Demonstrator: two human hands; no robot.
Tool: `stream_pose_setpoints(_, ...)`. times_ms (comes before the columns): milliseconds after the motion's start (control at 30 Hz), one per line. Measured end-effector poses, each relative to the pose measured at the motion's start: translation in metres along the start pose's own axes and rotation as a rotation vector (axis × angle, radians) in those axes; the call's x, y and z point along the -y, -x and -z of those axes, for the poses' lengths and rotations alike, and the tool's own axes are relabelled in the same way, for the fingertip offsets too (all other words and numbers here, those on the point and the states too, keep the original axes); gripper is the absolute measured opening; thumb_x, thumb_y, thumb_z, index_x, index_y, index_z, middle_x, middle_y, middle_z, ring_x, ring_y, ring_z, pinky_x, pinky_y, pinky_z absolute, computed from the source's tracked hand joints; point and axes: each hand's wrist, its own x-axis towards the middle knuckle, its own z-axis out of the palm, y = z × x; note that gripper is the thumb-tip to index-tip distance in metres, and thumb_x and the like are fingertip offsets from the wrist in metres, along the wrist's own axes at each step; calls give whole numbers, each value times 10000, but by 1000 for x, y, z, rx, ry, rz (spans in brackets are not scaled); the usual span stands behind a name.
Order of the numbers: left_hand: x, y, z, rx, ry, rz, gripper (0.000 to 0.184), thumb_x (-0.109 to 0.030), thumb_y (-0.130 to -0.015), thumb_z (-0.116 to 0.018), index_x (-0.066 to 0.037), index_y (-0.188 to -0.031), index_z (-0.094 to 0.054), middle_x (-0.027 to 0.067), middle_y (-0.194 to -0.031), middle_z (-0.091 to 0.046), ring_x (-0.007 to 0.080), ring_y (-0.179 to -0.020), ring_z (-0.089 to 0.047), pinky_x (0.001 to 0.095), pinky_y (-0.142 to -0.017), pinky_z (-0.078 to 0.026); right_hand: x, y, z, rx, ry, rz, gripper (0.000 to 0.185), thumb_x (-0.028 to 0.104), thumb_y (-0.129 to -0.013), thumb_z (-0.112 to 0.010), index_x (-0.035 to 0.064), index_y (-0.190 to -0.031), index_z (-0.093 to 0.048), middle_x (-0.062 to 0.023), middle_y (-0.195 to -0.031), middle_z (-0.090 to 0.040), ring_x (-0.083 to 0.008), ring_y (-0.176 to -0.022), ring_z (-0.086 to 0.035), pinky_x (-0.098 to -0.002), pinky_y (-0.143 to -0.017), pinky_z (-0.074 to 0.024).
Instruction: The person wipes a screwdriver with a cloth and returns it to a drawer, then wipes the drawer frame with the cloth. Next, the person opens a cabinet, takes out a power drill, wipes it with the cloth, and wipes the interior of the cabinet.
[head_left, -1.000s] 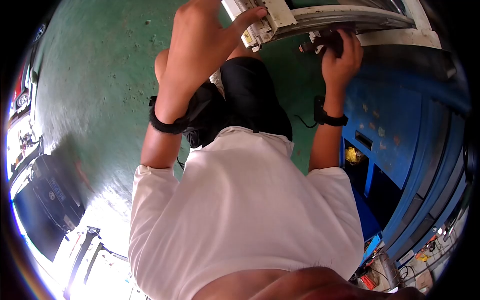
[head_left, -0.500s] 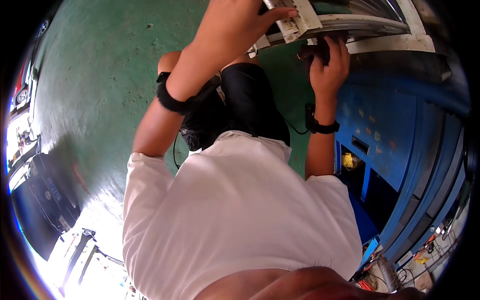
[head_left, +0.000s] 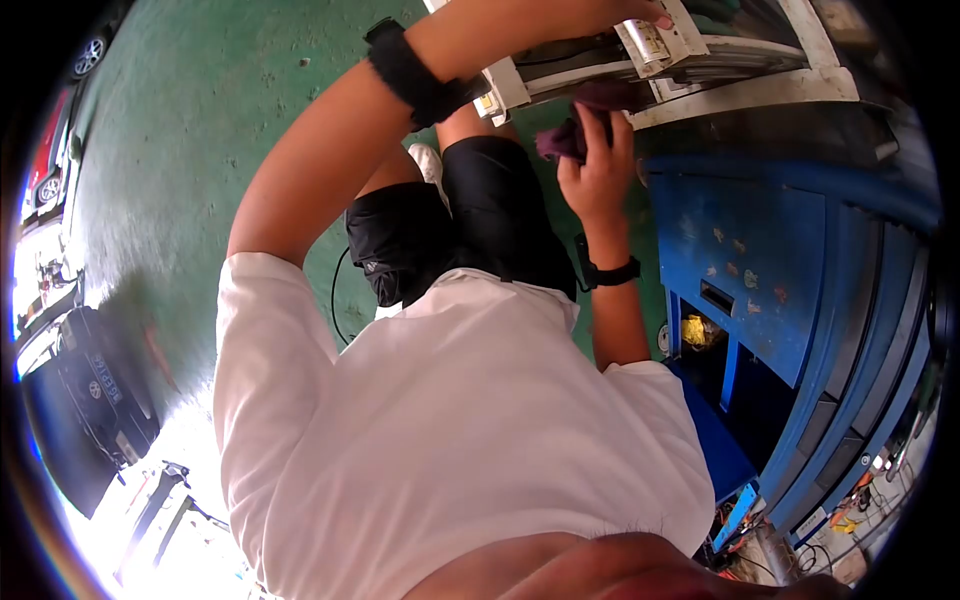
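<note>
My left hand [head_left: 622, 10] reaches across at the top edge, its thumb on a white metal crosspiece [head_left: 650, 48]; most of its fingers are cut off by the view. This crosspiece lies across a worn white metal frame [head_left: 760, 96] with grey rails. Just below the frame, my right hand [head_left: 600, 175] is closed on a dark maroon cloth [head_left: 562, 140], which bunches out between thumb and fingers. Part of the cloth touches or hangs near the frame's lower rail; I cannot tell which.
A blue metal cabinet [head_left: 745, 255] stands to the right, with a yellow crumpled item [head_left: 698, 330] in its open compartment. My legs in black shorts [head_left: 500, 200] are over the green floor [head_left: 190, 200]. A dark car part [head_left: 90, 400] is at far left, and a thin black cable hangs by my hip.
My left hand has moved right, and the white crosspiece has shifted right along the frame with it. My right hand has moved left and slightly down with the cloth, which now shows more.
</note>
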Motion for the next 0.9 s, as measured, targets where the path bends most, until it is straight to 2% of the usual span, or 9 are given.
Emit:
stream_pose_setpoints(233,-1,-30,-24,-60,46,-79,324,-315,-822,-733,1,-763,-696,216,-813,-680,404,-825,-668,489,-739,-536,-9,-9,11,63,68,-12,565,53,-722,-657,99,-1285,-648,-220,-1323,-529,-441,-1182,-521,-506,-1024,-438)
stream_pose_setpoints(300,-4,-41,-29,-26,-6,-59,336,-321,-815,-740,7,-758,-701,221,-818,-683,403,-829,-674,489,-745,-540,-24,-17,17,-44,64,-79,557,33,-725,-669,98,-1278,-650,-228,-1314,-536,-453,-1178,-518,-514,-1020,-436)
stream_pose_setpoints(333,-5,-46,-31,-37,-6,-61,336,-321,-815,-740,7,-758,-701,221,-818,-683,403,-829,-674,489,-745,-540,-28,-21,20,-80,119,-93,637,12,-688,-685,117,-1312,-615,-210,-1301,-532,-442,-1084,-530,-530,-933,-461)
stream_pose_setpoints(433,-7,-56,-37,-22,-45,-50,352,-331,-815,-744,16,-771,-701,227,-836,-689,401,-849,-682,483,-756,-546,-36,-28,27,-79,171,-212,664,23,-703,-688,113,-1351,-576,-226,-1308,-530,-451,-1079,-528,-528,-933,-463)
stream_pose_setpoints(633,-13,-52,-39,28,-21,32,337,-317,-849,-721,20,-861,-708,223,-868,-698,400,-877,-685,474,-771,-556,-3,-17,16,-10,29,-142,637,44,-706,-686,103,-1334,-588,-259,-1297,-518,-485,-1146,-522,-532,-1000,-443)
stream_pose_setpoints(767,2,-13,-33,-231,126,-164,228,-203,-845,-646,-10,-956,-694,215,-1036,-670,402,-958,-668,484,-821,-543,9,-6,11,127,-33,-57,612,75,-707,-643,124,-1316,-602,-239,-1258,-545,-480,-1124,-529,-534,-1020,-435)
stream_pose_setpoints(800,7,-1,-16,-59,33,-79,233,-168,-836,-606,-21,-1001,-679,194,-1057,-653,401,-983,-646,491,-818,-536,-3,-6,12,105,9,-17,601,72,-703,-638,128,-1300,-608,-227,-1246,-556,-467,-1105,-534,-530,-1000,-448)
stream_pose_setpoints(867,40,24,-8,-58,-233,-218,246,-170,-855,-588,-32,-1043,-667,181,-1031,-647,400,-998,-620,498,-840,-520,-20,-12,17,26,26,-20,547,60,-694,-624,128,-1237,-632,-194,-1226,-586,-434,-1051,-539,-519,-933,-481)
stream_pose_setpoints(900,36,42,11,-109,-133,4,233,-193,-866,-600,-25,-1010,-672,172,-1036,-643,381,-1037,-597,489,-889,-501,-27,-15,20,29,27,-28,547,60,-694,-624,128,-1237,-632,-194,-1226,-586,-434,-1051,-539,-519,-933,-481)
